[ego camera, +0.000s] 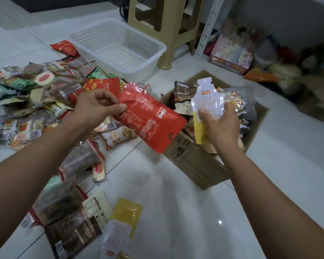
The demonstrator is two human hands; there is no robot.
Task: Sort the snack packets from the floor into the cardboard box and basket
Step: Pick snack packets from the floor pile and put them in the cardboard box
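Count first, from the left. There is one big heap of snack packets (36,94) on the floor, too many and too overlapped to number. A looser trail (73,221) runs from it toward the bottom edge, ending in a brown packet (73,234) and one yellow pouch (126,212). A single red packet (65,47) lies by itself at the left corner of the one white mesh basket (118,47). There is one beige stool (163,25) behind that and one cardboard box (195,165) to the right, with packets already piled inside.

Two hands are in play, each with one item. The left hand (97,107) is over the heap's right edge, thumb and curled fingers pinching the upper end of a large red packet (151,116). That packet hangs tilted, and its lower corner crosses the box's near left corner in view. The right hand (221,128) is above the box, fingers wrapped round the lower part of a white-and-yellow spouted pouch (207,103), which it holds upright with the thumb across the front.

Now the room to move. Bare white floor (176,212) opens wide between the two forearms and runs along the box's near wall. A narrower strip of tile separates basket and box. The stool's front leg stands just beside the basket's right corner. More goods (251,53) crowd the far right wall.
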